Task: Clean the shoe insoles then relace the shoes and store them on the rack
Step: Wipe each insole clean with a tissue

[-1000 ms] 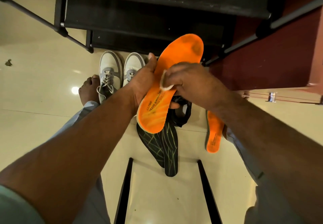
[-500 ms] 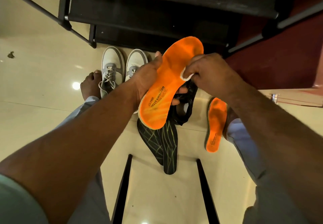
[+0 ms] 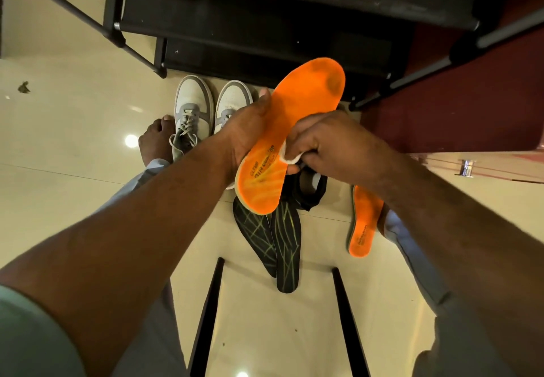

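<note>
Left hand (image 3: 247,138): curled round the edge of the orange insole (image 3: 294,129), thumb up its side, fingers hidden behind; insole held in the air over the floor, toe end up and away, printed heel end nearest. Right hand (image 3: 329,144): fingers bent, pinching a small white pad (image 3: 290,157) against the insole's right edge at mid-length. Step in hand, as judged: wiping this insole. To do it well: keep the left grip low so the toe end is free, where a dark smudge (image 3: 331,82) shows; press the pad flat, not by its edge; brace the foam from behind, as it will likely flex; turn the pad when soiled. Second orange insole (image 3: 363,223): lying on the floor at right, partly under the right arm. Two black insoles (image 3: 276,241): on the floor below the held one, overlapping, green lines on top. Black shoe (image 3: 306,188): partly hidden behind the hands. Grey-white sneakers (image 3: 206,106): side by side, laced, just before the rack (image 3: 265,23). Rack: black, shelves bare as far as seen. Floor (image 3: 73,170): glossy cream tile, light glare, a scrap of debris (image 3: 24,86) far left. Bare foot (image 3: 154,138) beside the left sneaker. Dark red wall panel (image 3: 456,106) at right.
</note>
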{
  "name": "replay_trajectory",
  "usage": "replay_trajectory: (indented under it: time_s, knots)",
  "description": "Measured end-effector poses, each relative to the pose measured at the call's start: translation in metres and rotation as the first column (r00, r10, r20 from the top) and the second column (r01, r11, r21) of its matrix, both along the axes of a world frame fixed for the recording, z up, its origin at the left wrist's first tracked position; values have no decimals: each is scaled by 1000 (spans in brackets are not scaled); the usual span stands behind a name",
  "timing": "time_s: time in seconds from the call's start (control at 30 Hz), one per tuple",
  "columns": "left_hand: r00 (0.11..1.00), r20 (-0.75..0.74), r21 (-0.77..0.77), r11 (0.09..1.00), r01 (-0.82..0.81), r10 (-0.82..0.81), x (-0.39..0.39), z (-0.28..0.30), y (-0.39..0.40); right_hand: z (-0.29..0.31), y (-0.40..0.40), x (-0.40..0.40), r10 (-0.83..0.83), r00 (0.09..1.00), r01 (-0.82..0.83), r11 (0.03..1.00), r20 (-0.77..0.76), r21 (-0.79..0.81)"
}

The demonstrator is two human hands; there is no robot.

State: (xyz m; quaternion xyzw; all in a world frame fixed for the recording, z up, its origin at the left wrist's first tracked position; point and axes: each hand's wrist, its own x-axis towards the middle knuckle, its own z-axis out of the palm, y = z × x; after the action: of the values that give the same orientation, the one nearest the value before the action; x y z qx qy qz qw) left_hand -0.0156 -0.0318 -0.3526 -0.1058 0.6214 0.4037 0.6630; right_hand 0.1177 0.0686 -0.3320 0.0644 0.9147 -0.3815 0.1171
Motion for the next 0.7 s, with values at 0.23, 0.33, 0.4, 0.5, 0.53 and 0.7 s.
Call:
replay_trajectory:
  time_s: [0.23, 0.33, 0.4, 0.5, 0.53, 0.7]
  knots:
    - [1000, -8, 24, 1000, -4, 4, -15, -79, 1, -18, 23, 5, -186, 983, 181, 969, 12, 169]
    - [999, 31, -20, 999, -38, 38, -1, -2, 2, -6, 8, 2, -57, 998, 57, 998, 0, 25]
    - [994, 10, 28, 994, -106, 106, 0, -9, -3, 2, -2, -1, 16, 1000, -15, 997, 14, -81]
    - [997, -10, -31, 997, -74, 73, -1, -5, 3, -7, 6, -1, -71, 997, 71, 997, -26, -28]
    - [999, 22, -22, 999, -48, 48, 0, -3, 4, -11, 13, 1, -137, 990, 138, 990, -38, 35]
    - [998, 39, 6, 998, -55, 55, 4, 4, 1, -4, 7, -1, -127, 991, 128, 992, -33, 18]
